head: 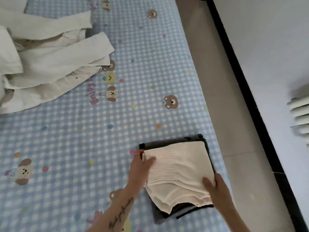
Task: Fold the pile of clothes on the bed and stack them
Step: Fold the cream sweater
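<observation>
Clothes sit in two groups on the bed [117, 131], w/ its blue-and-white check sheet printed w/ cartoon bears and coloured dots. Lower right of the frame: a folded stack near the bed's right edge. Top item is a cream ribbed knit top [180, 171], folded to a rough square; under it a dark grey folded garment [173, 141] shows along the upper edge and again at the lower left corner, w/ black trim visible.

Left hand [142, 166] lies at the knit's upper left corner, fingers fairly straight, thumb flat on the ribbed part, pressing rather than clasping; a thin ring shows on one finger. Forearm below carries a script tattoo. Right hand [217, 191] is at the stack's lower right edge, thumb on top of the knit, the other fingers tucked round the side & hidden, so it looks to grasp the knit's edge.

Upper left of the frame: unfolded pile of white and cream garments [50, 61], sleeves sprawled across the sheet, well apart from the stack.

Right of the bed: a pale floor strip [222, 97], a black baseboard line, a white wall and part of a white radiator [301, 114] at the right edge.
</observation>
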